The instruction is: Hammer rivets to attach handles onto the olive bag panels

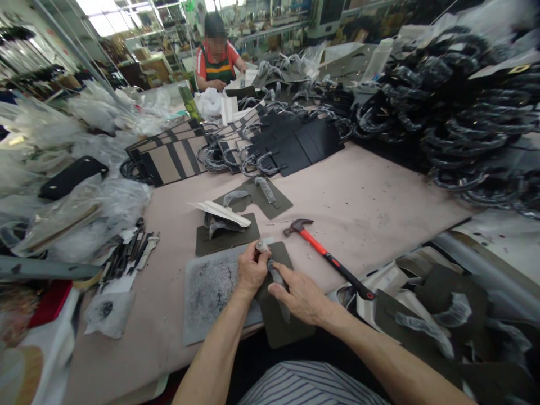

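Note:
My left hand (252,269) is closed, thumb and fingers pinching the pale, round upper end of a plastic-wrapped handle (276,275). My right hand (301,292) grips the same handle lower down, thumb and fingers around it. The handle lies over a dark olive panel (291,332), which overlaps the right side of a worn grey board (208,298). Fingers hide where handle and panel meet. Beyond my hands are another olive panel (206,245) with a wrapped handle and a cream strip, and a further olive panel (278,206) bearing wrapped handles.
A claw hammer (323,251) with a red and black shaft lies to the right, near small scattered metal bits. Tools (137,247) lie at left beside plastic bags. Black panels (304,140) and wrapped black handles (455,112) are piled behind. Across the table sits a person (217,62).

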A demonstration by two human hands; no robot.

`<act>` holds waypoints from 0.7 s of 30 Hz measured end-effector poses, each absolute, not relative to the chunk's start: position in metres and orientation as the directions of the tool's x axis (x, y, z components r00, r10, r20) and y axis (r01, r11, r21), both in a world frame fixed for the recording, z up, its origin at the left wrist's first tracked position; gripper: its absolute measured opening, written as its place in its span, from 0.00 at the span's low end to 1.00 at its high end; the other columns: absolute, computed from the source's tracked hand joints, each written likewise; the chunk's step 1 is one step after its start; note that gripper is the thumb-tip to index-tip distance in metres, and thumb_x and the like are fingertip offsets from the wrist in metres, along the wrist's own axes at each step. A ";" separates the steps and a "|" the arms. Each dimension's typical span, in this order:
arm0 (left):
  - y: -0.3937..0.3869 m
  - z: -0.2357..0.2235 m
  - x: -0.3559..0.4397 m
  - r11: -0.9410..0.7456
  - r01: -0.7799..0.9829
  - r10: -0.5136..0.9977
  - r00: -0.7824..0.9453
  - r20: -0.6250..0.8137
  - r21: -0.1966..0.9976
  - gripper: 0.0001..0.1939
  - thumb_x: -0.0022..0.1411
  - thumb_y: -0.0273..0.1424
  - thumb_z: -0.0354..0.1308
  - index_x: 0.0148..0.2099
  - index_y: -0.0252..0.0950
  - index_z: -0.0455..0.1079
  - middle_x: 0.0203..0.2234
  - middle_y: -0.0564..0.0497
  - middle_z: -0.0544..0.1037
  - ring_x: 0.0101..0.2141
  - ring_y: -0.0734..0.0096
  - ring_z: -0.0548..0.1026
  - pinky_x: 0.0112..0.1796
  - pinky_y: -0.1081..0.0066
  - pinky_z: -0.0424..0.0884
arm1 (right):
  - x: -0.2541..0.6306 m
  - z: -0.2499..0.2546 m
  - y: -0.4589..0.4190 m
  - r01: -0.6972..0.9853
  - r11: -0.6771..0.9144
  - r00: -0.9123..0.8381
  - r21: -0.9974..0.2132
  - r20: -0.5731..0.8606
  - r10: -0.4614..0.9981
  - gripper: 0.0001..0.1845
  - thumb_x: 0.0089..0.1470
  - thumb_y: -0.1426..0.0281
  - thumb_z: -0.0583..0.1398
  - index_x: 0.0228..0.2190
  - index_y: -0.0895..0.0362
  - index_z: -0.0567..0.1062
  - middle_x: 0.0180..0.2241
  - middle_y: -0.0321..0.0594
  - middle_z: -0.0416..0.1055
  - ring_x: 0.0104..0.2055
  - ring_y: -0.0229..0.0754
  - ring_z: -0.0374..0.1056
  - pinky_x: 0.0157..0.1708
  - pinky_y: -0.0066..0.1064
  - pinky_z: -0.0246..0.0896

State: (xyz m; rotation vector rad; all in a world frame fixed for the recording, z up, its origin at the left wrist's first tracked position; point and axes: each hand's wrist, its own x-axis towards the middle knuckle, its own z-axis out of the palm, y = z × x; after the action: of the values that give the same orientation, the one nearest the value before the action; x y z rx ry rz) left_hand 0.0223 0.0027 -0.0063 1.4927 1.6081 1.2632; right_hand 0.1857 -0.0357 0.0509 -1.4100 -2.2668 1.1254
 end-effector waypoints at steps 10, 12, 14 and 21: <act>-0.001 -0.004 0.023 -0.210 0.447 0.971 -0.007 0.238 0.869 0.08 0.61 0.25 0.56 0.42 0.38 0.74 0.33 0.51 0.81 0.36 0.68 0.78 0.41 0.70 0.72 | 0.264 0.026 0.010 0.878 -0.106 -0.004 -0.466 -0.229 0.973 0.13 0.54 0.71 0.59 0.42 0.62 0.69 0.46 0.56 0.66 0.50 0.56 0.62 0.47 0.42 0.57; 0.002 -0.004 0.022 -0.181 0.368 0.978 -0.033 0.207 0.912 0.08 0.60 0.25 0.57 0.40 0.37 0.75 0.34 0.51 0.81 0.36 0.67 0.78 0.41 0.70 0.72 | 0.270 0.024 0.017 0.785 -0.233 -0.004 -0.574 -0.381 0.925 0.07 0.52 0.74 0.58 0.36 0.60 0.68 0.39 0.52 0.68 0.44 0.51 0.65 0.42 0.39 0.60; 0.005 -0.005 0.020 -0.160 0.311 0.982 -0.050 0.184 0.937 0.07 0.59 0.25 0.57 0.39 0.37 0.75 0.33 0.51 0.81 0.35 0.67 0.78 0.40 0.70 0.73 | 0.267 0.028 0.020 0.706 -0.296 -0.058 -0.643 -0.469 0.881 0.03 0.51 0.74 0.58 0.31 0.58 0.67 0.31 0.44 0.68 0.34 0.43 0.67 0.34 0.33 0.62; 0.000 -0.009 0.018 -0.201 0.362 0.977 0.012 0.211 0.910 0.08 0.60 0.25 0.56 0.40 0.37 0.75 0.33 0.51 0.81 0.35 0.68 0.78 0.40 0.70 0.72 | 0.240 0.084 -0.001 0.472 -0.240 -0.181 -0.849 -0.359 0.915 0.16 0.63 0.58 0.44 0.30 0.53 0.61 0.21 0.29 0.60 0.17 0.33 0.54 0.17 0.25 0.52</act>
State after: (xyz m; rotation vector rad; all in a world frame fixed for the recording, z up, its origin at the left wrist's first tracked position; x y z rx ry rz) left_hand 0.0178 0.0001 -0.0087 1.6325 1.3939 1.1887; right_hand 0.2403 -0.0015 0.0837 -1.6646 -1.5962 1.4066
